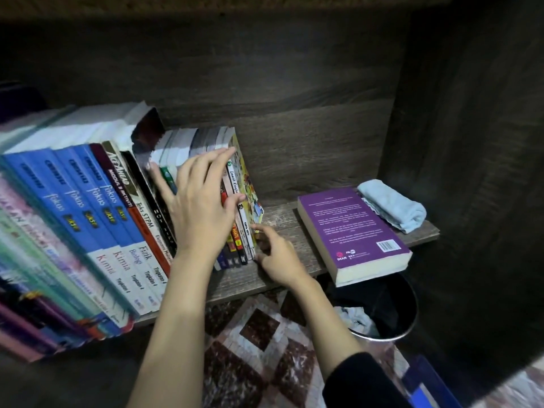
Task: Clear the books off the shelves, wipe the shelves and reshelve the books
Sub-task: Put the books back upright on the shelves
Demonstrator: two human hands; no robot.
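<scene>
Head view: left hand (200, 207) released, fingers straight, pressing spines of small books (245, 237) upright on shelf (287, 216). Right hand (276, 257) touches their lower edge; grasp unclear. Purple book (350, 228) lies flat beside blue cloth (394, 204).

We see both of our arms from the forearm down. Our left hand (200, 207) and its forearm are uncovered to the lower edge of view. Behind our right hand (276, 257) the forearm is bare up to a black sleeve (362, 381) near the elbow.
</scene>
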